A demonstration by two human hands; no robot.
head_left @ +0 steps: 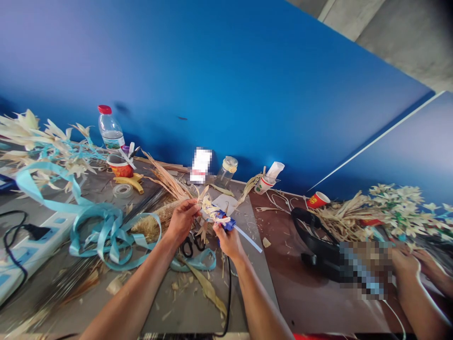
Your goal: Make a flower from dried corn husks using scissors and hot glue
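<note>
My left hand (182, 218) is closed on a small flower of dried husk strips (208, 208), held above the grey table (198, 307). My right hand (228, 241) grips a blue glue gun (225, 221) with a clear glue stick (249, 238) sticking out behind; its nozzle touches the husk flower. A black cord (229, 293) runs from the gun toward me. Black scissors (193, 245) lie on the table just under my hands.
Light blue ribbon (106, 226) loops at left beside finished husk flowers (42, 141), a water bottle (110, 130), a red cup (120, 166), tape (122, 191) and a power strip (31, 241). A jar (226, 171) stands by the blue wall. Another person's hands (414, 264) work at right.
</note>
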